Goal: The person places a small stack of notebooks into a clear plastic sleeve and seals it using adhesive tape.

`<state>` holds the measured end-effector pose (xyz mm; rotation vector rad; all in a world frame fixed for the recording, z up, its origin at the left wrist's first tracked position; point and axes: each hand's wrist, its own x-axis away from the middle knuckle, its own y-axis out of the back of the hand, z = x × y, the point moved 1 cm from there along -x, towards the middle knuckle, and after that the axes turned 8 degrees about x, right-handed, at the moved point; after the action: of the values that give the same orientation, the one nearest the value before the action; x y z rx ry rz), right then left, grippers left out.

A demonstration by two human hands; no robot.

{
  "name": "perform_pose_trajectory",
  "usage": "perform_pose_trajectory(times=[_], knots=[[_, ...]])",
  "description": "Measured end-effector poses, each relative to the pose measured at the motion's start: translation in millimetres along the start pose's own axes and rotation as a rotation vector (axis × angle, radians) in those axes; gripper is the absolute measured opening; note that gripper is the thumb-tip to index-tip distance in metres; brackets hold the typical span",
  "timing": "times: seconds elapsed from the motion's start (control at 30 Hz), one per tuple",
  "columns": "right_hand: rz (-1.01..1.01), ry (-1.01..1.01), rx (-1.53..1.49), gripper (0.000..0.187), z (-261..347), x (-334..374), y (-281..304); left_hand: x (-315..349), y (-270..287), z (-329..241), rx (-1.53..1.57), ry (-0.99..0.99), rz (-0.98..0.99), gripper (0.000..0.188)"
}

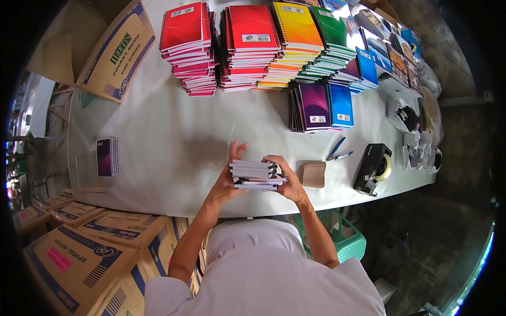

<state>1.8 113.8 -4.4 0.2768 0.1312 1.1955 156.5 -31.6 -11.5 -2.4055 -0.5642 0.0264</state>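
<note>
Between my two hands is a small stack of spiral notebooks [255, 171], its white page edges facing me and black wire coils showing on its right end. My left hand [226, 179] presses on the left end, with a couple of fingers sticking up past the stack. The right hand [290, 181] is curled round the other end, fingers over the top corner and thumb below. The covers are mostly hidden. To the right lies a brown cardboard piece [313, 174], with blue-handled snips [337, 150] just beyond it.
Tall piles of red [182, 26], yellow [297, 26] and green notebooks [330, 29] stand at the back. Purple [314, 102] and blue notebooks [340, 102] sit before them. A small purple pile [108, 157] is left, a black tape dispenser [371, 168] right, and cartons [79, 263] lower left.
</note>
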Motion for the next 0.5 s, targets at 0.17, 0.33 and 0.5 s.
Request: perform_pose_trajectory(times=[0.17,0.33,0.5], knots=[[-0.114,0.061,-0.111,0.085,-18,-9,-21,-19,5,29,-0.452,-0.090,-0.025,0.114],[-0.167,-0.009,-0.178,0.103,-14,-14,-11,-25,13,22,-0.251,-0.197,-0.008,0.110],[-0.158,-0.011,0.054,0.095,-31,-20,-16,-32,1,24,-0.347,-0.193,-0.050,0.104]])
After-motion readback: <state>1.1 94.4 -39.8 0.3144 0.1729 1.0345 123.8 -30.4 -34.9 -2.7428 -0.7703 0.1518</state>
